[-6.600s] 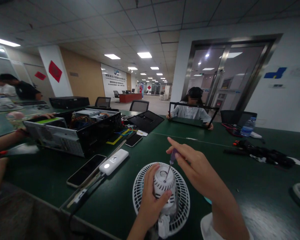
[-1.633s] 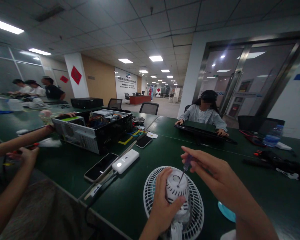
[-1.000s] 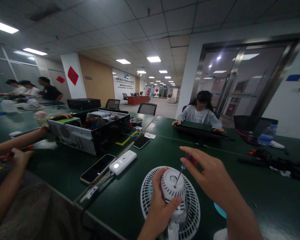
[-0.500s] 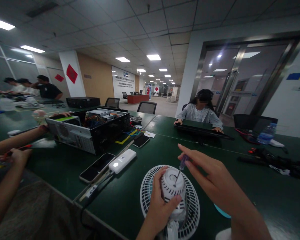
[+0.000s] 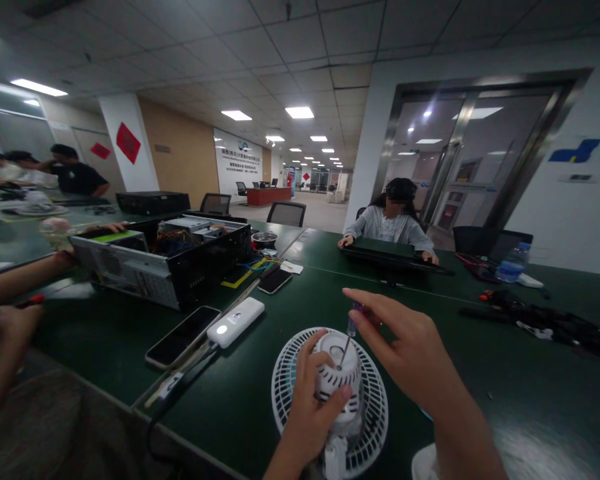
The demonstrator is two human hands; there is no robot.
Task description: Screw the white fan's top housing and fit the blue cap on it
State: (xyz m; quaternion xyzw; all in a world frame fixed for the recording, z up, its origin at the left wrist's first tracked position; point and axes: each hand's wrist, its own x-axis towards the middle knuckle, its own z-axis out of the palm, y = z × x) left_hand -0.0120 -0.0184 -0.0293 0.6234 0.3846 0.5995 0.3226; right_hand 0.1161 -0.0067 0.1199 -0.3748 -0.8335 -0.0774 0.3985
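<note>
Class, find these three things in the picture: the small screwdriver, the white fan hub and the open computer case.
Small screwdriver (image 5: 353, 321): head view, on its purple grip.
White fan hub (image 5: 350, 373): head view, on its ribbed side.
Open computer case (image 5: 205, 267): head view, on its black side panel.

The room was lit rather dimly by the square ceiling lights (image 5: 299, 112), and the shadows were soft. A pale glare lay on the green tabletop (image 5: 485, 427), and the glass door (image 5: 430, 173) reflected the lamps. The wide lens bent the lines near the edges, and the far hall (image 5: 300, 207) looked small and slightly unsharp.
</note>
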